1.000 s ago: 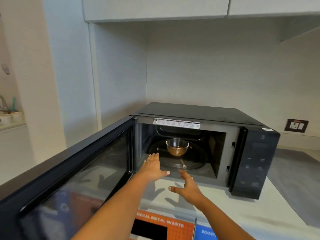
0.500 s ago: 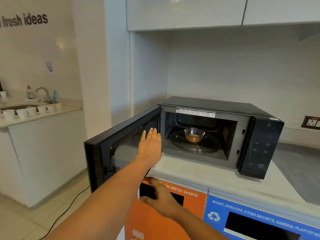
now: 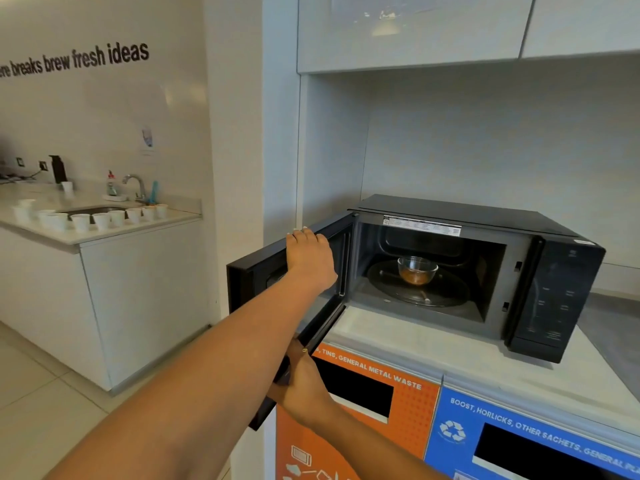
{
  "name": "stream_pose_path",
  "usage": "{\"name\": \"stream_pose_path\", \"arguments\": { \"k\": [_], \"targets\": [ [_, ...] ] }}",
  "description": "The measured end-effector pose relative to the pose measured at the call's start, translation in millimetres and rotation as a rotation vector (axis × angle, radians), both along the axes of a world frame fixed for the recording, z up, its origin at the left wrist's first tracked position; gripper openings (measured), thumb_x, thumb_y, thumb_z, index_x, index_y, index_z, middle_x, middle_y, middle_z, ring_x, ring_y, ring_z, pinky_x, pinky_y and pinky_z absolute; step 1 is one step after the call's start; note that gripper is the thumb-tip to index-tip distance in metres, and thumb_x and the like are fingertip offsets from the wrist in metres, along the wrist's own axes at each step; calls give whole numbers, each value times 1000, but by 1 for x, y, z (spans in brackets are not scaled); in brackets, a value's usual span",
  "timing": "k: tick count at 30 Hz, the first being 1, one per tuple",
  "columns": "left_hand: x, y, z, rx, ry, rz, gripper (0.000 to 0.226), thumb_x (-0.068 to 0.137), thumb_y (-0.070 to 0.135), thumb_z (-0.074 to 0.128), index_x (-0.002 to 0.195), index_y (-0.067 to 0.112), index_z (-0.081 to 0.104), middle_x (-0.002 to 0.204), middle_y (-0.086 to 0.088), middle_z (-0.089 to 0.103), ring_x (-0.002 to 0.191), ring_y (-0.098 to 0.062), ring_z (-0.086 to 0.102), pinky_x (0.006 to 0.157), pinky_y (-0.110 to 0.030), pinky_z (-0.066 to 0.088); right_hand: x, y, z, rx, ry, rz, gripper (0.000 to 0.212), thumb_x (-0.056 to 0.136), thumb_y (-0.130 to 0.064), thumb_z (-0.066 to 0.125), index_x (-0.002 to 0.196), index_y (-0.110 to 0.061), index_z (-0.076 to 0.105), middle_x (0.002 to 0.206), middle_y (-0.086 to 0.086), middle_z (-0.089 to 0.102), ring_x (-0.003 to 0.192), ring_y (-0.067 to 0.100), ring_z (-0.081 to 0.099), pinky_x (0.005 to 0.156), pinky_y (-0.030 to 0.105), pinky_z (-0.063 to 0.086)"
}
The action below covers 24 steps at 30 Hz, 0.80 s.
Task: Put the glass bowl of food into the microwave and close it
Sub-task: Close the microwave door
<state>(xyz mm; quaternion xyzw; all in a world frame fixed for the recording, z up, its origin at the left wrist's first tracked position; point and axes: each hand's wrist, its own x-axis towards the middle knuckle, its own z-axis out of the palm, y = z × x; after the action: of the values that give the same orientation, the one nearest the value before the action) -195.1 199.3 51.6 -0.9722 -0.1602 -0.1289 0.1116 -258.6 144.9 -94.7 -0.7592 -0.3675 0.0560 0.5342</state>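
The black microwave (image 3: 557, 285) stands on a white counter with its door (image 3: 254, 277) swung out to the left. Inside, the glass bowl (image 3: 417, 270) with brown food sits upright on the glass turntable (image 3: 450, 294). My left hand (image 3: 308, 259) rests on the door's top edge, with the fingers curled over it. My right hand (image 3: 299, 386) is lower down, closed around the door's bottom edge near its outer corner. Neither hand touches the bowl.
Below the counter (image 3: 433, 344) are an orange waste bin front (image 3: 408, 420) and a blue one (image 3: 519, 441). Wall cabinets (image 3: 415, 29) hang above the microwave. At the left, a sink counter (image 3: 104, 233) holds several white paper cups, with open tiled floor in front.
Both hands have drawn back out of the microwave, leaving the bowl on the turntable. The left hand rose to the door's top edge; the right hand dropped to its bottom edge. My view pulled back.
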Motion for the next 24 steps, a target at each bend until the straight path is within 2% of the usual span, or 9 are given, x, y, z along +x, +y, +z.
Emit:
{"name": "stream_pose_path", "arguments": {
  "k": [3,5,8,11,13,15,18,20,24],
  "targets": [
    [0,-1,7,-59,48,-18,90,85,51,56,147,1,14,156,-24,13,143,-40,17,116,-47,17,-3,2,-3,19,63,-25,86,52,-56,66,126,-21,43,123,-4,56,115,15,53,99,43,48],
    [1,-3,13,-100,86,-24,94,83,53,59,147,1,13,156,-25,13,143,-41,17,116,-47,18,-4,-1,-3,35,54,-31,80,53,-52,68,124,-23,45,118,-6,58,111,13,55,97,41,50],
    [4,-11,23,-135,165,-18,97,79,58,60,147,3,18,154,-24,20,141,-41,23,114,-48,25,-4,-12,-2,74,33,-54,68,63,-45,75,122,-25,48,115,-10,61,106,8,58,92,30,51],
    [12,-25,29,-116,257,-24,98,78,64,57,148,6,17,155,-22,21,141,-42,21,114,-50,25,-2,-32,-1,92,37,-92,72,59,-54,74,121,-29,48,115,-10,61,104,5,57,85,19,47],
    [20,-36,30,-111,305,-44,97,77,67,55,148,9,22,155,-19,23,141,-41,22,115,-51,25,0,-48,-1,104,32,-114,64,63,-45,78,118,-30,50,110,-13,61,103,2,57,84,15,46],
    [26,-46,34,-118,351,-79,93,77,69,52,146,12,28,155,-16,26,140,-40,26,114,-51,27,5,-67,0,93,32,-134,56,63,-41,80,111,-34,51,106,-16,62,103,2,58,84,18,48],
    [32,-64,41,-120,373,-148,88,79,70,48,143,12,34,151,-14,34,136,-37,35,111,-49,34,14,-96,0,87,20,-177,52,57,-51,77,102,-39,53,105,-15,64,101,2,59,85,23,52],
    [35,-77,42,-108,364,-178,89,77,72,47,143,13,36,150,-13,36,135,-37,38,109,-47,37,21,-114,-1,101,35,-213,53,55,-52,76,101,-35,55,104,-11,66,99,5,61,85,28,54],
    [39,-104,41,-122,374,-208,96,70,78,49,143,17,35,153,-11,31,138,-36,32,111,-47,33,33,-151,2,139,95,-299,42,54,-46,77,89,-27,62,87,-9,71,80,4,65,67,26,53]
  ]
}}
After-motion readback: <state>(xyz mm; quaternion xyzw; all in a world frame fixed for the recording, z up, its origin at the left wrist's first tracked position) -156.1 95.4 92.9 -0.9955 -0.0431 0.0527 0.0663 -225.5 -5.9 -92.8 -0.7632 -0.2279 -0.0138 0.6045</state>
